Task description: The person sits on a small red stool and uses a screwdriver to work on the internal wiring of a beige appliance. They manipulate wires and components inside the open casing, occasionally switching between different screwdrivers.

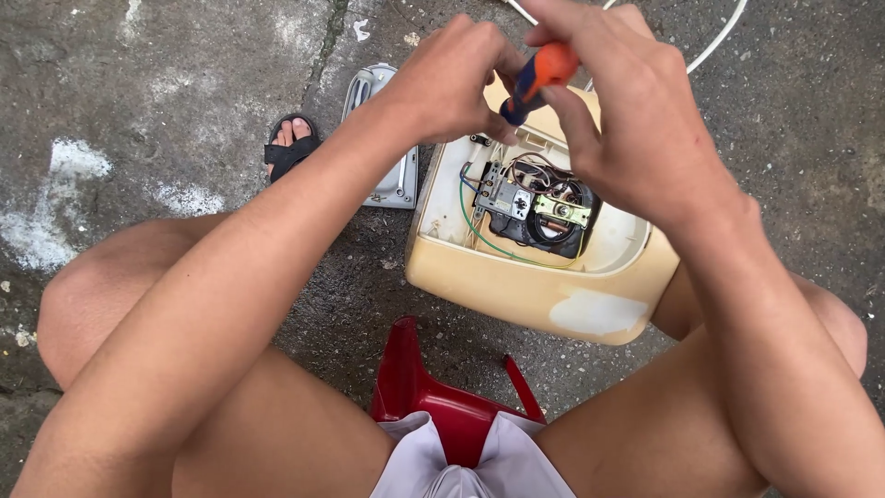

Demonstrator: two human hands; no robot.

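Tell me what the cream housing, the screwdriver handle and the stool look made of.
Cream housing: likely moulded plastic, dull and yellowed, with a scuffed pale patch. Screwdriver handle: probably plastic or rubbery grip, smooth orange and blue. Stool: glossy red plastic, apparently.

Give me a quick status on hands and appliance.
Both hands, left hand and right hand, grip screwdriver. Cream housing open, wiring exposed. Nothing blocking.
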